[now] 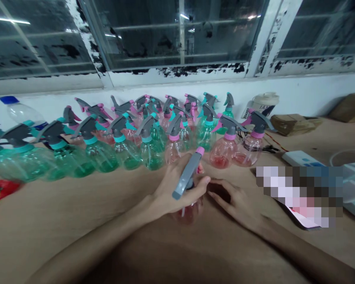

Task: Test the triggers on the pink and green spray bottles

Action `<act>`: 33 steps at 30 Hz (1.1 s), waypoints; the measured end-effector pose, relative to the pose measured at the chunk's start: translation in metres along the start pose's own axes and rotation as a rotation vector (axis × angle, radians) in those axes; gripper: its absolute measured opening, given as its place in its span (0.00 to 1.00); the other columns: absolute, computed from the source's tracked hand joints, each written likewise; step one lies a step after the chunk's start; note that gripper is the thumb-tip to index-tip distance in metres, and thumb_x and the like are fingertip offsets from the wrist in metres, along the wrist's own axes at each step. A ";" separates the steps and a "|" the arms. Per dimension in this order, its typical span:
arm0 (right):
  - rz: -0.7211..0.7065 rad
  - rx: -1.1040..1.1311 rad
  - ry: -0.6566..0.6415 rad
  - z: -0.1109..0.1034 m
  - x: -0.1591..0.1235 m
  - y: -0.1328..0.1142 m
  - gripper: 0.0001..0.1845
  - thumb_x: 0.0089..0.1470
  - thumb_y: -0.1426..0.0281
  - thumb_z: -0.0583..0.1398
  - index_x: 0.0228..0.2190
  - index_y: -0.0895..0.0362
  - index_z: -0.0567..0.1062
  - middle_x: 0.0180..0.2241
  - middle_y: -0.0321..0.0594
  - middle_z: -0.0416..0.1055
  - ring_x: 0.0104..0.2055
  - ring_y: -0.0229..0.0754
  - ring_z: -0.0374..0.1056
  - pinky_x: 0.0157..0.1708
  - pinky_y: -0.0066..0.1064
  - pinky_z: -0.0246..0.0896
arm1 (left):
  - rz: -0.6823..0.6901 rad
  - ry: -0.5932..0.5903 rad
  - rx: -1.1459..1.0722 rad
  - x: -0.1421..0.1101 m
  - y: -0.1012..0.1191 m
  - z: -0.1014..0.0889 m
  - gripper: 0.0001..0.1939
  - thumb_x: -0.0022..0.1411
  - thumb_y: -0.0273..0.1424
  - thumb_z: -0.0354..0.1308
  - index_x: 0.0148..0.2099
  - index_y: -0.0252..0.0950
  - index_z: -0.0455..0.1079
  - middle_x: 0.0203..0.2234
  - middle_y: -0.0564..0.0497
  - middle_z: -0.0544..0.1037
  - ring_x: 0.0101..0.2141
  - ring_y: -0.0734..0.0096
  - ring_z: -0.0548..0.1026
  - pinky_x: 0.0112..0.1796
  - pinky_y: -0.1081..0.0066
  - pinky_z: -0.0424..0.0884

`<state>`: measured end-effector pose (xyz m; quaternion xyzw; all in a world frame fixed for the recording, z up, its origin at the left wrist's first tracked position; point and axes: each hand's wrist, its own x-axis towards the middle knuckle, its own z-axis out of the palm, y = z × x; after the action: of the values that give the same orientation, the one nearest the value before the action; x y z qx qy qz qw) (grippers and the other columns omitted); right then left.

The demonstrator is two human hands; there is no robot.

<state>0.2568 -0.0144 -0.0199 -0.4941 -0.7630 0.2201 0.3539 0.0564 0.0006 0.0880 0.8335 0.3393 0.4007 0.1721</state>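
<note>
My left hand (173, 183) is wrapped round the neck of a clear pink spray bottle (187, 215), which stands on the table near the middle. Its grey trigger head (187, 173) with a pink nozzle tip rises above my fingers, the tip pointing away from me. A little reddish liquid seems to show in its lower part, though the hand hides much of it. Just to the right, my right hand (235, 201) rests low over the table with thumb and fingers curved and apart, fingertips close to the bottle. Whether they touch it, I cannot tell.
Several green spray bottles (102, 156) and pink ones (223, 152) line the table's back. A phone (306, 221), partly blurred out, and a white power strip (303, 159) lie right. Behind are a paper cup (263, 104) and cardboard box (296, 124). A red packet (2, 189) lies far left.
</note>
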 end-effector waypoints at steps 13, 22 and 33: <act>-0.040 0.012 0.035 0.003 0.001 0.000 0.16 0.56 0.66 0.54 0.48 0.51 0.66 0.47 0.42 0.73 0.47 0.46 0.70 0.47 0.45 0.66 | -0.097 -0.028 -0.093 -0.005 -0.007 -0.003 0.15 0.58 0.37 0.55 0.48 0.40 0.66 0.31 0.50 0.75 0.27 0.69 0.72 0.36 0.63 0.72; -0.025 -0.017 0.024 0.002 0.003 -0.005 0.16 0.56 0.68 0.55 0.47 0.52 0.66 0.47 0.41 0.73 0.47 0.46 0.71 0.47 0.44 0.66 | -0.113 -0.155 -0.076 -0.013 -0.007 -0.028 0.34 0.53 0.36 0.61 0.60 0.44 0.55 0.53 0.43 0.67 0.44 0.56 0.72 0.46 0.55 0.68; -0.038 0.004 0.008 0.005 0.003 -0.001 0.18 0.55 0.68 0.55 0.49 0.50 0.66 0.48 0.41 0.72 0.48 0.47 0.70 0.47 0.45 0.66 | -0.177 -0.248 0.180 -0.017 0.013 -0.049 0.11 0.60 0.41 0.57 0.36 0.39 0.70 0.33 0.52 0.75 0.34 0.63 0.74 0.35 0.66 0.69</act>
<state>0.2514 -0.0122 -0.0212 -0.4798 -0.7704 0.2128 0.3620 0.0155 -0.0197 0.1164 0.8554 0.4221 0.2462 0.1720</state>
